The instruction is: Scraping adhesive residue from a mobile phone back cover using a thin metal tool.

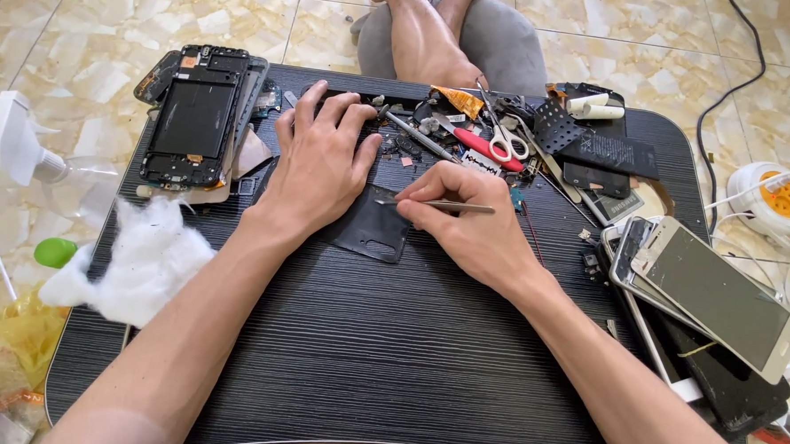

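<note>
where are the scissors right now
In the head view the scissors lie at the far middle of the black table, among small parts beside a red-handled tool, just beyond the right hand holding tweezers.

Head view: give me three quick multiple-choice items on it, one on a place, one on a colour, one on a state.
1. Where is the white cotton wad?
A. the table's left edge
B. by the stacked phones
C. under the scissors

2. What colour are the scissors' handles?
A. green
B. white
C. black

3. What is the right hand doing?
A. lying open
B. pinching thin metal tweezers
C. gripping a phone

Answers: 1 A, it lies beside the left forearm; 2 B, both loops are white; 3 B, fingertips close on the tweezers.
</note>
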